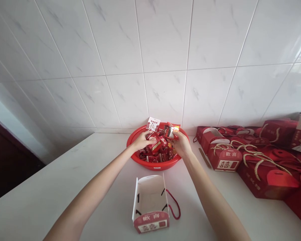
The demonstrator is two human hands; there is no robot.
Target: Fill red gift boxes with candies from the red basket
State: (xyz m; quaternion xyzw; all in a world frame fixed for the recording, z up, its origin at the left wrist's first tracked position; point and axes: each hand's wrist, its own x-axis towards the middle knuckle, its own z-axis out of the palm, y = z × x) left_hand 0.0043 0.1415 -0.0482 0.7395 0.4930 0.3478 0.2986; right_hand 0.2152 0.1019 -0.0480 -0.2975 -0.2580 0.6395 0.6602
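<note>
Packet [172,130], shiny and partly white, pinched between thumb and fingers of right hand [182,143], over 2 o'clock of red basket [146,164]. Judged light; wrapper thin, probably slippery, contents possibly crushable; best taken by edge or end seam, gently. Left hand [141,141] at 10 o'clock, fingers bent around red packet [154,138]; cannot tell whether gripped or merely touched. Similar handling expected: light, flexible skin, easily slid. Counts: hands, two; basket, one; white card [154,123] at 12 o'clock, one; open box [150,219] at 6 o'clock, apart from basket, one, with one red cord [178,205] at its 3 o'clock; brown strip [204,158], one, toward 4 o'clock; red boxes [268,184] from 3 to 4 o'clock, several, overlapping, not fully countable; other packets [153,158] in basket, many, heaped, not countable.
</note>
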